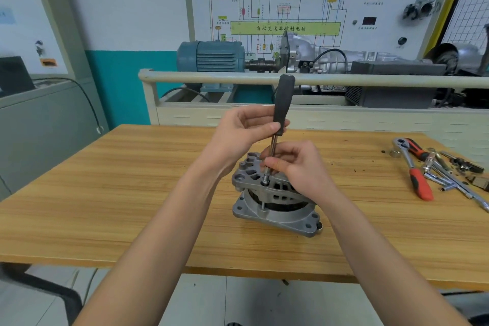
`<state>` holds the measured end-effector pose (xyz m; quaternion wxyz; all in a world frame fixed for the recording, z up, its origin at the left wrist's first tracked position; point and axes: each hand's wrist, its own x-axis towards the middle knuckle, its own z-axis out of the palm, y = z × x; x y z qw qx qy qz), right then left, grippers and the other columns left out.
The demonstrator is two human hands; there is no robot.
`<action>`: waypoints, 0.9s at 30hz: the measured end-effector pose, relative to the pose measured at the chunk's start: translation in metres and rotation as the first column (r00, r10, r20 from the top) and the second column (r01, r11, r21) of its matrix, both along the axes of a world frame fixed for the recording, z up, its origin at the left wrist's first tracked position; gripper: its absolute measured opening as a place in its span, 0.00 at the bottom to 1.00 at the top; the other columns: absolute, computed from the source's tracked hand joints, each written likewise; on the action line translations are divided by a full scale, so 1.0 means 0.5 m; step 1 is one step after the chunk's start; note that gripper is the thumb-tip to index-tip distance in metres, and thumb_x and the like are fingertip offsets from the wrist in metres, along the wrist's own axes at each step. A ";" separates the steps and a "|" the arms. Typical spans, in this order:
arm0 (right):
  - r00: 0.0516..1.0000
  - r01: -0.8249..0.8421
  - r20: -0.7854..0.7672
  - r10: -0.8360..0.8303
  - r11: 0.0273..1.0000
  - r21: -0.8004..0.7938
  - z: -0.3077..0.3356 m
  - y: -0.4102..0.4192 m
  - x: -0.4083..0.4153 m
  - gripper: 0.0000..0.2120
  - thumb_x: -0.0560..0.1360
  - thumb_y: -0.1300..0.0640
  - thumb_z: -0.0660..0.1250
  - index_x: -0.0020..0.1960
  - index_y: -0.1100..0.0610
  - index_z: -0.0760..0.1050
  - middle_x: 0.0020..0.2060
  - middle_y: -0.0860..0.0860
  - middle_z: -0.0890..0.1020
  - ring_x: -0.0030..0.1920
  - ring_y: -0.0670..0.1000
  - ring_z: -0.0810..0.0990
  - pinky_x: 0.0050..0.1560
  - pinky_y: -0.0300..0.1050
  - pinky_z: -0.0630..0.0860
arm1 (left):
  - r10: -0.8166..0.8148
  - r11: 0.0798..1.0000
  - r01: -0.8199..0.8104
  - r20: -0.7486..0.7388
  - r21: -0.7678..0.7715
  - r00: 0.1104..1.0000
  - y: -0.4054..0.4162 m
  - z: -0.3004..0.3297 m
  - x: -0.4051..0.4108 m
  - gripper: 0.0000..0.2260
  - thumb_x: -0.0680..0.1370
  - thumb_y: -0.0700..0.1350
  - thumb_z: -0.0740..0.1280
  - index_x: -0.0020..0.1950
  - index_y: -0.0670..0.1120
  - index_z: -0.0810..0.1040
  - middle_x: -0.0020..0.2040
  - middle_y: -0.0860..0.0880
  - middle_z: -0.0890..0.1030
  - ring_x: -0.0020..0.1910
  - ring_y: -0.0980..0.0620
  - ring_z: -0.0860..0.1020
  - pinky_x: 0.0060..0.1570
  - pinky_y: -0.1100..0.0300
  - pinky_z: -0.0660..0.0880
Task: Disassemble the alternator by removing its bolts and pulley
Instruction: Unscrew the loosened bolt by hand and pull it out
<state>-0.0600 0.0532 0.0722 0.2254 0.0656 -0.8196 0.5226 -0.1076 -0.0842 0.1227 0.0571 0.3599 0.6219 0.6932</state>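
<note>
I see the grey cast-metal alternator standing on its flat flanged end near the middle of the light wooden tabletop, ribbed housing up. My left hand pinches the lower end of the black-handled nut driver, thumb and fingers curled round the handle just above the steel shaft. The driver stands nearly upright, tilted a little to the right at the top. My right hand is curled round the lower shaft, fingertips pinching it just above the socket tip. The tip sits on a bolt head at the left edge of the upper housing; a thin through-bolt shank shows below it, running down to the base flange.

On the far right of the table lies a red-and-black-handled ratchet wrench, handle toward me, with a cluster of chrome extension bars and sockets touching and just right of it. Behind the table runs a cream metal rail; past it are a blue-grey electric motor and a wiring-diagram wall panel.
</note>
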 end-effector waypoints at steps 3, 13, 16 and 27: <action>0.991 -0.117 0.076 0.115 0.993 0.034 0.010 0.001 0.004 0.11 0.77 0.66 0.66 0.46 0.51 0.79 0.36 0.45 0.85 0.45 0.44 0.84 0.53 0.37 0.77 | 0.168 0.986 -0.169 -0.047 -0.011 0.985 0.006 0.002 -0.001 0.13 0.66 0.33 0.77 0.46 0.46 0.82 0.41 0.50 0.85 0.41 0.55 0.83 0.45 0.64 0.79; 0.994 0.085 -0.061 -0.090 0.993 -0.078 0.000 -0.009 0.009 0.08 0.66 0.58 0.79 0.36 0.50 0.80 0.30 0.44 0.83 0.31 0.41 0.79 0.36 0.34 0.73 | 0.172 0.983 -0.180 -0.168 -0.033 0.971 0.021 -0.009 0.014 0.10 0.70 0.37 0.76 0.48 0.48 0.81 0.43 0.51 0.84 0.42 0.58 0.81 0.45 0.66 0.77; 0.993 0.100 -0.063 -0.103 0.994 -0.047 -0.003 -0.014 0.009 0.10 0.70 0.61 0.75 0.37 0.47 0.81 0.32 0.45 0.84 0.35 0.43 0.81 0.42 0.42 0.78 | -0.101 0.995 0.101 -0.002 0.016 0.995 0.001 -0.015 0.003 0.09 0.77 0.35 0.67 0.54 0.44 0.80 0.47 0.47 0.85 0.49 0.51 0.82 0.52 0.61 0.78; 0.995 0.050 -0.078 -0.058 0.994 -0.098 0.003 -0.010 0.020 0.09 0.65 0.57 0.79 0.41 0.52 0.80 0.32 0.43 0.82 0.36 0.42 0.80 0.40 0.34 0.76 | 0.257 0.965 -0.247 -0.129 0.091 0.958 0.008 -0.020 0.010 0.16 0.63 0.36 0.80 0.46 0.46 0.80 0.42 0.48 0.84 0.41 0.55 0.82 0.42 0.66 0.78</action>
